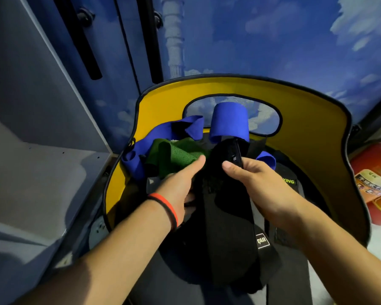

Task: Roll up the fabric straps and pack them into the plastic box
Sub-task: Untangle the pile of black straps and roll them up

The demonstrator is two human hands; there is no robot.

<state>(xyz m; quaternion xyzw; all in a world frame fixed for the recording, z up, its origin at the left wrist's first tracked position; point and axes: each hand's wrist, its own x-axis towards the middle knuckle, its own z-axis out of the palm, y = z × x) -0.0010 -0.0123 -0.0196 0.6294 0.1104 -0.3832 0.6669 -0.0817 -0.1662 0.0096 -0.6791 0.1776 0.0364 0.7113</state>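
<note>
Hands (180,181) amid straps (180,155), blue cloud-printed backdrop (273,40)

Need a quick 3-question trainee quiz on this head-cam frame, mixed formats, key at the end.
1. True or false: the right hand pinches a black strap.
2. The fabric beside the left hand thumb is: A red, B green, C white.
3. What colour is the wide strap looped at the back of the pile?

Key: 1 true; 2 B, the green strap; 3 blue.
</note>
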